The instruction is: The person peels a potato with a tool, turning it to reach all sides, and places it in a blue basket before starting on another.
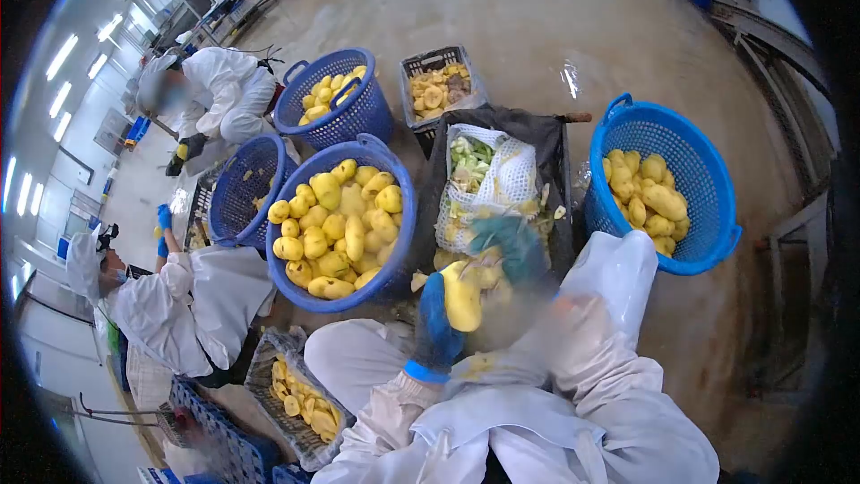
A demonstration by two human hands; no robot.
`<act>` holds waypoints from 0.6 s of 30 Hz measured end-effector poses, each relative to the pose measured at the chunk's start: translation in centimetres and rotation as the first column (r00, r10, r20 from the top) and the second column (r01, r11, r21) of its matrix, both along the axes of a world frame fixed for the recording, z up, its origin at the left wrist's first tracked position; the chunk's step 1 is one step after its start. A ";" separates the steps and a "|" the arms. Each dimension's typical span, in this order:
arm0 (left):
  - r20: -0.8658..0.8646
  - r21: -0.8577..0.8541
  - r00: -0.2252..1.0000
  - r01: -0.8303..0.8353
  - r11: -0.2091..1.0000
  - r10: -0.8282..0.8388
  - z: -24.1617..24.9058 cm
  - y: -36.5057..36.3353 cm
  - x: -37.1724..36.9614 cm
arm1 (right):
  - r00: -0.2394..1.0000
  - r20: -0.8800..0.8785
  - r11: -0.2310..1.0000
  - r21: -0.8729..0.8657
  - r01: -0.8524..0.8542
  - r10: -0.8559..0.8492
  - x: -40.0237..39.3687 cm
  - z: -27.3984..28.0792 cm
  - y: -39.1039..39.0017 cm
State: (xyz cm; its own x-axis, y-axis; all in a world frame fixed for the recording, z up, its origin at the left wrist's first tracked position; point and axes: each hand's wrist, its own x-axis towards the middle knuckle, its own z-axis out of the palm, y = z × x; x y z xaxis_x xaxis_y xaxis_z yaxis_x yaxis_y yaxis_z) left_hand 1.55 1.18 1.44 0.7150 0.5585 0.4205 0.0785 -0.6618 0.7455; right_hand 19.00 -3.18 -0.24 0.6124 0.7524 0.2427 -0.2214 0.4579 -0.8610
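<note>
My left hand (437,327), in a blue glove, is closed around a peeled yellow potato (462,296) held above my lap. My right hand (512,246), in a green glove, is just beyond the potato and smeared by motion; whether it holds a tool cannot be made out. Under the hands stands a dark-lined crate (560,175) with white foam netting (511,175) and green and pale scraps. Left of it is a blue-purple basket (405,242) full of peeled potatoes. To the right, a bright blue basket (708,188) holds more potatoes.
Farther back are another potato basket (372,116) and a black crate (479,94) of cut pieces. A half-hidden basket (235,188) and a grey crate (269,385) of yellow pieces lie left. Two co-workers in white (179,314) sit or crouch there. The floor (537,27) looks wet.
</note>
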 end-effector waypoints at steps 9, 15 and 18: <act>0.310 -0.937 0.908 0.342 -0.071 0.281 -1.1 0.1 0.0 | 0.982 0.181 0.992 -0.098 0.076 -0.057 0.0 -0.4 -0.9; 0.236 -0.934 0.958 0.177 0.312 0.161 -5.0 1.0 0.0 | 0.961 0.203 0.974 -0.084 0.209 -0.189 1.4 -0.5 -0.2; 0.255 -0.950 0.950 0.211 0.232 0.179 -2.4 0.4 0.6 | 0.989 0.086 0.991 -0.055 0.124 -0.119 0.7 1.0 -0.6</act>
State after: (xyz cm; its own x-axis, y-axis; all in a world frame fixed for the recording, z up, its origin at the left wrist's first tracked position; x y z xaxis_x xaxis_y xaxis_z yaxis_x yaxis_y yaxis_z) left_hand 2.13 1.55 -1.00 0.7011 0.6594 -0.2714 -0.2356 0.5735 0.7846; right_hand 19.67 -3.80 0.79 0.6797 0.6885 0.2528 -0.0944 0.4239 -0.9008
